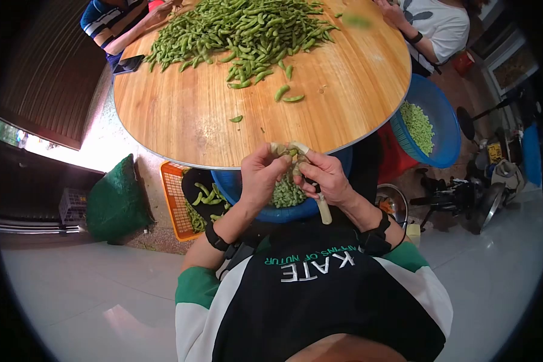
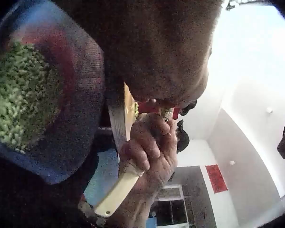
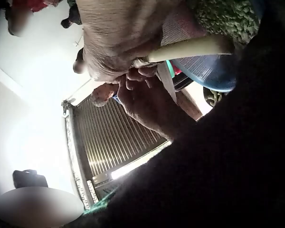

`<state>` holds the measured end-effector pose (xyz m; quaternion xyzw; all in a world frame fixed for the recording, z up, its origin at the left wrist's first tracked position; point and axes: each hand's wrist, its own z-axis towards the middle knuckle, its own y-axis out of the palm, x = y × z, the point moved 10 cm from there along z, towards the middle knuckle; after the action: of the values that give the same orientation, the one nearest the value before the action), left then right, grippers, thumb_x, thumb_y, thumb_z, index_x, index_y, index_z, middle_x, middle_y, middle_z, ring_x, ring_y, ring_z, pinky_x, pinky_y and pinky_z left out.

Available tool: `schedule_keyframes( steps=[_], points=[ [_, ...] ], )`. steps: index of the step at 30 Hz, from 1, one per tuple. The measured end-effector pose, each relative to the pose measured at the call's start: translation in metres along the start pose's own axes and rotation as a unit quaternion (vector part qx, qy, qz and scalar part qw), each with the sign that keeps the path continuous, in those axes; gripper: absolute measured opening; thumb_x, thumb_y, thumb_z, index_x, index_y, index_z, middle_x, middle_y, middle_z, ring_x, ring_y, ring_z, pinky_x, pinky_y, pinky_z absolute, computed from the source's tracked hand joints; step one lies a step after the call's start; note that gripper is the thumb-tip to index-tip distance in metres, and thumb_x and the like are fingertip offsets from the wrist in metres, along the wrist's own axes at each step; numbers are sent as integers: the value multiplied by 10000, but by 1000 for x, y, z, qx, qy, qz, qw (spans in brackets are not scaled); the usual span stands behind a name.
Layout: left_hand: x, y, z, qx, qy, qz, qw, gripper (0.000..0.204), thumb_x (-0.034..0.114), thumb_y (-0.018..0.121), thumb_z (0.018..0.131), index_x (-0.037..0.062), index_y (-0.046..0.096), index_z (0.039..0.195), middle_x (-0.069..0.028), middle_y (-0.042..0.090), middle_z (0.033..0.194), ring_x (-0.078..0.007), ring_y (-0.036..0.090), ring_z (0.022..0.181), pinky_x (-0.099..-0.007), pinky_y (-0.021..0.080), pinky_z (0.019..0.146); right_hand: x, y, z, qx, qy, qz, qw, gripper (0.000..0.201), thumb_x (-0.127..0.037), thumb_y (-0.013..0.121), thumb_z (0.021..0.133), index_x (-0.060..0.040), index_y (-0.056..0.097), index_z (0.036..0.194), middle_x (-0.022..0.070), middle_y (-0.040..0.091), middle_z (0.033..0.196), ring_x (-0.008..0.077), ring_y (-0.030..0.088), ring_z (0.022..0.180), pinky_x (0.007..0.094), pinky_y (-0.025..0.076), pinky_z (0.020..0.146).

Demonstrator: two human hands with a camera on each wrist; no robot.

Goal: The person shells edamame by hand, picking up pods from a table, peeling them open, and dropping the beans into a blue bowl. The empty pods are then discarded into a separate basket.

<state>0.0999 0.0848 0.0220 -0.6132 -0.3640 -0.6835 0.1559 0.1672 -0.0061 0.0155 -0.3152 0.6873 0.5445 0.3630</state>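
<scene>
In the head view both hands meet over a blue basin [image 1: 304,214] at the table's near edge. Thumb and fingers of the left hand [image 1: 260,179] pinch a green soybean pod [image 1: 293,153]. Facing it, the right hand [image 1: 330,175] has its fingertips at the same pod and its lower fingers curled round a pale handle [image 1: 324,209]. That handle juts out below the fist in both wrist views; its working end is hidden in the hand. Whitish coverings show on some fingertips. Shelled green beans [image 1: 286,194] lie in the basin underneath.
A big heap of pods [image 1: 247,30] covers the far part of the round wooden table [image 1: 181,120], with a few strays nearer. An orange crate [image 1: 171,193] with pods stands left. Another blue basin [image 1: 446,133] of beans is at right. Two people sit across.
</scene>
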Motion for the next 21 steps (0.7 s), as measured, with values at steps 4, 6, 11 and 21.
schedule_keyframes(
  steps=[4,6,11,21],
  points=[
    [-1,0,-1,6,1,-41,999,65,36,621,853,10,617,912,18,604,742,-17,469,558,-172,356,494,-6,8,-2,-21,4,36,999,424,-123,449,978,-24,380,1385,48,577,808,44,436,524,167,359,424],
    [-1,-1,0,10,-1,-41,999,55,32,615,855,11,612,906,16,605,745,-19,472,562,-173,359,498,-7,10,-3,-35,0,38,999,443,-123,447,979,-31,358,1403,55,577,816,46,439,530,164,362,429],
    [0,3,-3,1,11,-51,999,73,14,600,862,4,611,933,8,612,777,-30,502,607,-183,386,532,-6,9,-3,-32,6,33,999,459,-128,449,978,-37,340,1415,61,580,840,49,438,533,162,364,435],
    [-14,3,1,-22,-91,-103,990,72,44,581,791,-3,605,840,-23,569,685,-99,501,564,-214,380,505,-13,-6,-5,60,-57,-201,976,327,-109,512,944,-48,540,1263,20,620,803,35,448,524,182,354,455]
  ],
)
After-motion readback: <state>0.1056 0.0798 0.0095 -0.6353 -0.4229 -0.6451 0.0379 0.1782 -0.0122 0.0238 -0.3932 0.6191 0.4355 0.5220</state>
